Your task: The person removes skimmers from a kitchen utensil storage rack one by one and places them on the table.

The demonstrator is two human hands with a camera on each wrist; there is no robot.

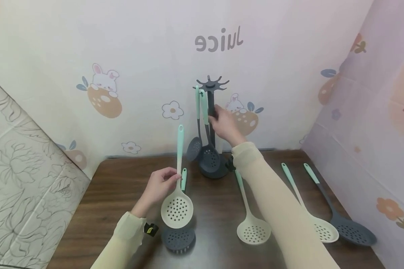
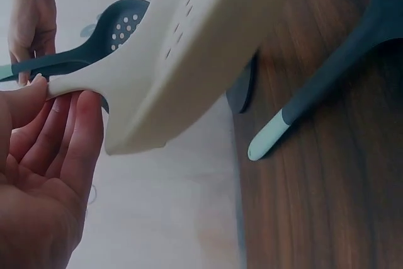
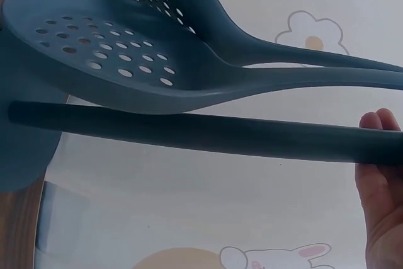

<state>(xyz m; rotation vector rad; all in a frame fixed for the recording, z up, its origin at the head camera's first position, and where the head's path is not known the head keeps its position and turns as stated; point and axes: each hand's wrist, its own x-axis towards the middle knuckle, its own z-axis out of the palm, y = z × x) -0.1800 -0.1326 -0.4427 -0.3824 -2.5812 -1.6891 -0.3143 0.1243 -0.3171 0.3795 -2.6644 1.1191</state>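
My left hand [image 1: 159, 186] pinches a cream skimmer [image 1: 177, 211] where its handle meets the neck. The skimmer is upright, its mint handle end up and its round perforated bowl down, off the table in the head view. Farther back, my right hand [image 1: 225, 125] grips the post of a dark utensil stand [image 1: 211, 102]. Two dark perforated ladles hang by mint handles from the hooks on the stand's left side, a larger one [image 1: 210, 158] and a smaller one [image 1: 194, 148]. In the right wrist view, fingers wrap the post [image 3: 220, 137] beside both bowls.
On the brown wooden table [image 1: 121, 194], a dark perforated utensil [image 1: 178, 239] lies partly behind the held skimmer. To the right lie a cream skimmer [image 1: 254, 229], another cream perforated utensil [image 1: 326, 231] partly behind my sleeve, and a dark perforated one [image 1: 353, 231]. Printed cloth walls the back and sides.
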